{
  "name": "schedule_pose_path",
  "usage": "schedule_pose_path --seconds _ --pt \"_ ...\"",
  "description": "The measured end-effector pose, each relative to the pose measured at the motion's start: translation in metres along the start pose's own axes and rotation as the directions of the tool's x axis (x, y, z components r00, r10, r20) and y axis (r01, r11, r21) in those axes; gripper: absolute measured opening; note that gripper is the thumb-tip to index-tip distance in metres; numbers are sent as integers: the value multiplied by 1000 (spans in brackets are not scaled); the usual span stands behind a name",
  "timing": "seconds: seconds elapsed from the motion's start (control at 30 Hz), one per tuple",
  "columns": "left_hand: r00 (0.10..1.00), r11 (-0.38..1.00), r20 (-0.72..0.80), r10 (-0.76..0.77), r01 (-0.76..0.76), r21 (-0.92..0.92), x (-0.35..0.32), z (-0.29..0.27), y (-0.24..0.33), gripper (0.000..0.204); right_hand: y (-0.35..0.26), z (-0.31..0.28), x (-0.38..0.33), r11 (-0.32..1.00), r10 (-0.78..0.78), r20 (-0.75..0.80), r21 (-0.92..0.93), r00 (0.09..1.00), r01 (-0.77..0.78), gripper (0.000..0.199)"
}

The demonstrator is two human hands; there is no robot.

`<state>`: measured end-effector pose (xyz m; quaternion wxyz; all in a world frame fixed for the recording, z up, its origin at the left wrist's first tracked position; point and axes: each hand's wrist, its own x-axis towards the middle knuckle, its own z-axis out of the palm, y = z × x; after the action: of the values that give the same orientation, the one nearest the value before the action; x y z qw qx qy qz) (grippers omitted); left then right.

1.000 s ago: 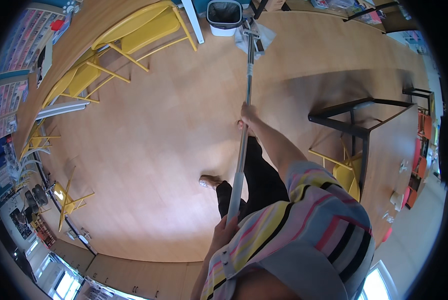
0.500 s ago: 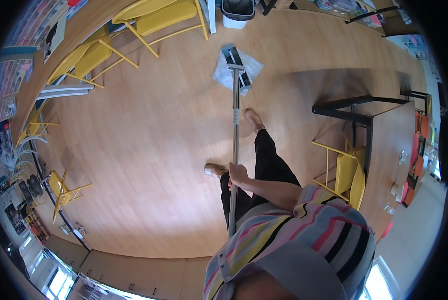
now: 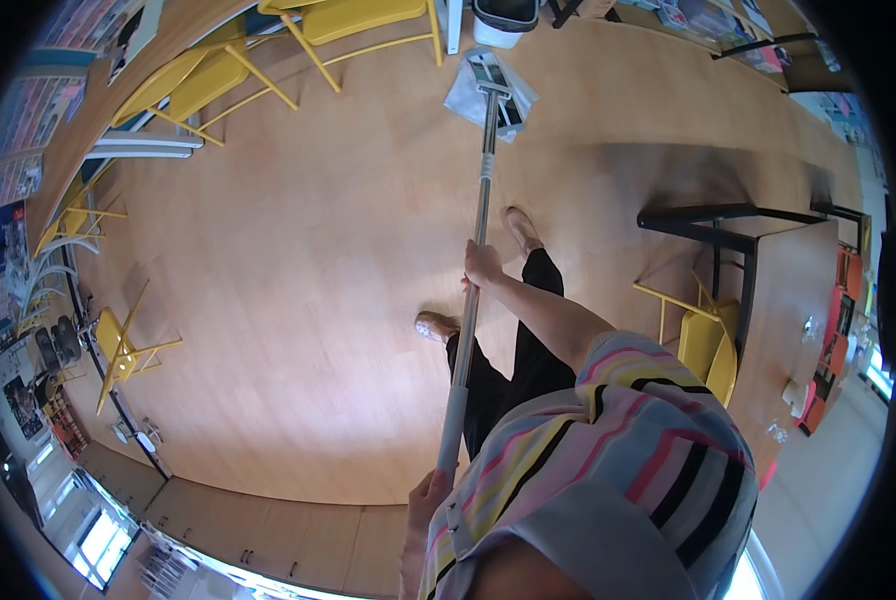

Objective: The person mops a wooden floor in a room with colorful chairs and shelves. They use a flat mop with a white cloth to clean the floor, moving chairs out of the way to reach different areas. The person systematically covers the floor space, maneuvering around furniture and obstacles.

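Note:
A flat mop (image 3: 474,318) with a long metal pole and a grey grip runs from near my body out to the floor ahead. Its head lies on a pale cloth (image 3: 462,99) spread on the wooden floor, close to the bin. My right hand (image 3: 483,264) is wrapped round the middle of the pole, its arm stretched forward. Lower down, my left hand (image 3: 428,497) is closed at the grey grip's end, partly hidden by my striped shirt. My feet stand apart on either side of the pole.
A lined white bin (image 3: 498,38) stands just beyond the mop head. Yellow folding chairs (image 3: 208,80) line the far left, and another yellow chair (image 3: 118,350) stands at left. On the right are a black-framed table (image 3: 783,310) and a yellow chair (image 3: 706,340). Low cabinets (image 3: 268,535) lie behind.
The mop head and cloth have slid farther away, toward the bin. My right hand has moved forward with the pole, and my left hand has come into view at the grip.

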<state>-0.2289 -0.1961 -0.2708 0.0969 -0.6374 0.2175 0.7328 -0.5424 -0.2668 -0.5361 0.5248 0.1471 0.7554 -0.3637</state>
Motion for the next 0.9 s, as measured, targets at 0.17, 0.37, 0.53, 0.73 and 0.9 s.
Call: schedule_pose_path --seconds 0.17,0.37,0.53,0.73,0.9 --pt "991 995 -130 -17 29 95 -54 -26 -32 38 132 56 -11 949 -205 139 -216 969 231 41" --pt "972 990 -237 -6 39 135 -87 -34 -50 37 83 83 -99 987 113 177 89 978 -130 47" --pt "971 989 -218 102 -75 130 -45 -10 -20 37 5 91 -34 961 132 193 215 972 -173 51" --pt "974 998 -217 61 -60 11 66 62 74 31 -92 88 99 996 -45 122 83 991 35 55" --pt "989 977 -120 83 -104 -187 168 112 108 36 -156 75 196 987 -152 57 -51 987 155 54"
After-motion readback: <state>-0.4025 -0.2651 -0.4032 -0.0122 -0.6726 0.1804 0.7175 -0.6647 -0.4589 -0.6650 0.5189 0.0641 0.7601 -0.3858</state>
